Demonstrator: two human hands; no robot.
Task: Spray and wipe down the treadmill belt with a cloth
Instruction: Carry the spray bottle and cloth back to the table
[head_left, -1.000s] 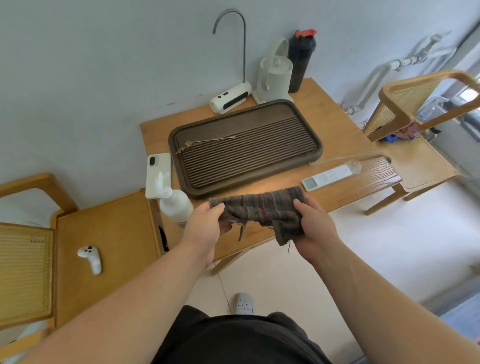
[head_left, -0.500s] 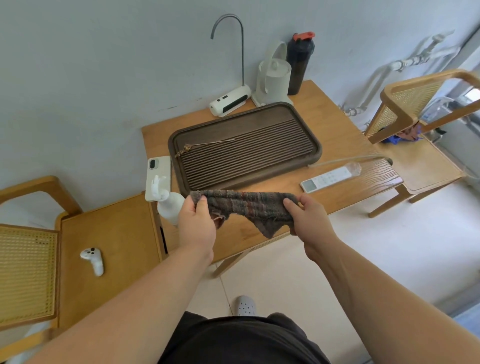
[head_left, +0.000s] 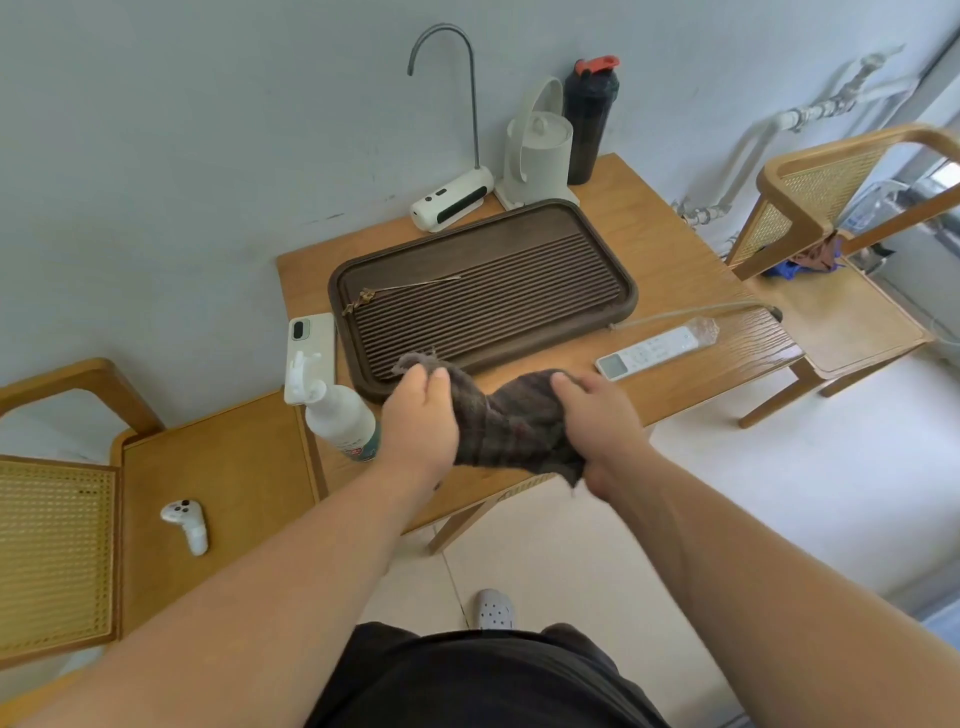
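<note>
A dark striped cloth (head_left: 506, 426) hangs bunched between both hands above the front edge of the wooden table (head_left: 670, 244). My left hand (head_left: 421, 421) pinches its left corner, which pokes up past the fingers. My right hand (head_left: 602, 421) grips its right side, and a loose end droops below that hand. A white spray bottle (head_left: 332, 410) stands on the table just left of my left hand, apart from it. No treadmill belt is in view.
A dark ribbed tray (head_left: 483, 291) fills the table's middle, with a phone (head_left: 311, 343) to its left and a white remote (head_left: 649, 351) to its right. A kettle (head_left: 537, 150), black bottle (head_left: 589, 119) and faucet unit (head_left: 452, 200) stand at the wall. Wooden chairs flank the table; a white controller (head_left: 186, 522) lies on the left one.
The cloth was stretched flat between my hands; now the hands have come closer and turned, and the cloth is bunched and folded over between them.
</note>
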